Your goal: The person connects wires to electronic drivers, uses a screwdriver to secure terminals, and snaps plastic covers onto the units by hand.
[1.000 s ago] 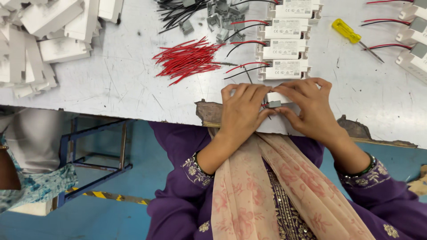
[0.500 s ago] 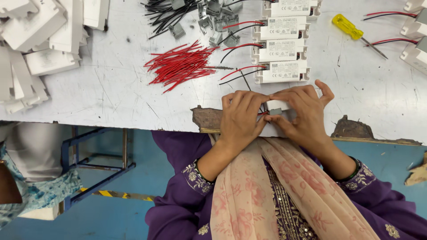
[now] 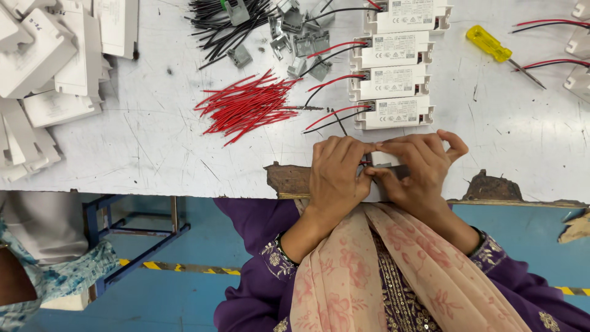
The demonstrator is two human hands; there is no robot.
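I see the white box [image 3: 386, 160] at the near edge of the counter [image 3: 160, 141], mostly hidden, its long axis running left to right, a red wire at its left end. My left hand [image 3: 335, 175] is curled over that end, fingertips pinching it; my right hand [image 3: 418, 169] pinches the right part. Just beyond lie four like boxes [image 3: 393, 110] in a column, wires pointing left. Farther left a heap of red wires [image 3: 246, 104]; one yellow screwdriver [image 3: 491, 46] far right.

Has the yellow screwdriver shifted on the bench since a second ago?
No. The yellow screwdriver lies as before, right of the stacked white modules; only the camera view shifted.
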